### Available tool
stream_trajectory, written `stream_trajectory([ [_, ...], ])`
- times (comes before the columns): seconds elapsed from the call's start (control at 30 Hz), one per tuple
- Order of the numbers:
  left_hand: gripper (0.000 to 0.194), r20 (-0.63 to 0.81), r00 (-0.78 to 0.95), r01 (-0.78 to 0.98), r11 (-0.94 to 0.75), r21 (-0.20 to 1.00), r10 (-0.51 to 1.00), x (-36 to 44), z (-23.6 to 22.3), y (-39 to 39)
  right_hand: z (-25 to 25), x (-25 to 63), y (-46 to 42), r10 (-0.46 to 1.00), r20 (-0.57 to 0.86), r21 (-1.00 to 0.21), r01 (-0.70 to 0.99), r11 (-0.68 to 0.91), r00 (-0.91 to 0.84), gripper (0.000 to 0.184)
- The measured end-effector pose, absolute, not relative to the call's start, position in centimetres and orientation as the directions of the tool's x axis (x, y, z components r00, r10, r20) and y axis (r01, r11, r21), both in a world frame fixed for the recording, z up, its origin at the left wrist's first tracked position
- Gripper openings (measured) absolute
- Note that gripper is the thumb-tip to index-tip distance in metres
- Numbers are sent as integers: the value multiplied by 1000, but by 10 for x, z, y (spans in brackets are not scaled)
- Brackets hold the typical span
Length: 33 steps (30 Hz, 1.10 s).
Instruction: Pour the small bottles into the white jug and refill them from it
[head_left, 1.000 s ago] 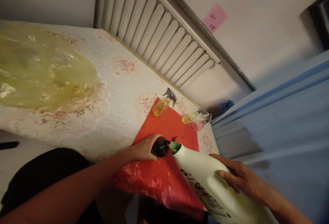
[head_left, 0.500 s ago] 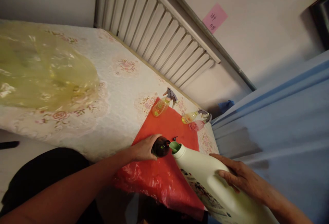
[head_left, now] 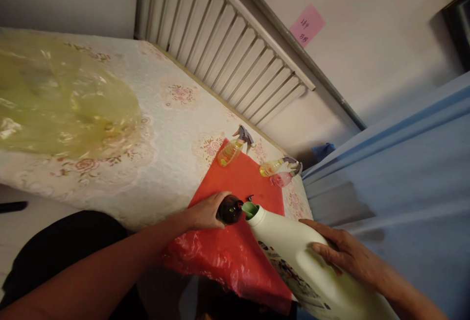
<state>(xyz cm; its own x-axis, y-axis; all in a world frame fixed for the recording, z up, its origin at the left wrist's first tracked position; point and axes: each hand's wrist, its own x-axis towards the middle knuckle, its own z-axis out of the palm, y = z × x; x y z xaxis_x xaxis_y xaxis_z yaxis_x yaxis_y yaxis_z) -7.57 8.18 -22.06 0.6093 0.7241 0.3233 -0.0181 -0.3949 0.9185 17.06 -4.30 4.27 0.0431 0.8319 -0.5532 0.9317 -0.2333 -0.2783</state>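
Observation:
My left hand (head_left: 210,211) is closed around a dark brown bottle (head_left: 230,209), its mouth turned toward the right. Against that mouth rests the green pouring spout (head_left: 250,209) of a large pale green jug (head_left: 293,246), which lies tilted over. Whether liquid is flowing between them I cannot tell. My right hand (head_left: 340,251) grips the jug by its handle, with the fingers partly hidden behind it. Just beyond the spout, a small black pump top (head_left: 250,198) lies on the red plastic sheet (head_left: 238,178).
Near the wall stand spray bottles: one yellow (head_left: 229,152), another yellow (head_left: 270,167), and one pink (head_left: 281,179). A yellow plastic bag (head_left: 69,104) covers the left of the flowered tablecloth (head_left: 169,138). A radiator (head_left: 220,40) lines the back; a blue curtain (head_left: 414,173) hangs at right.

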Motion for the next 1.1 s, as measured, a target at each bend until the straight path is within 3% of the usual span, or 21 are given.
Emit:
stream_trajectory([
  [1.1,76,325,609,-14,-400,916,724,-77,-217,81,44,169,-42,832,-552,-266,935,-233,50,65],
])
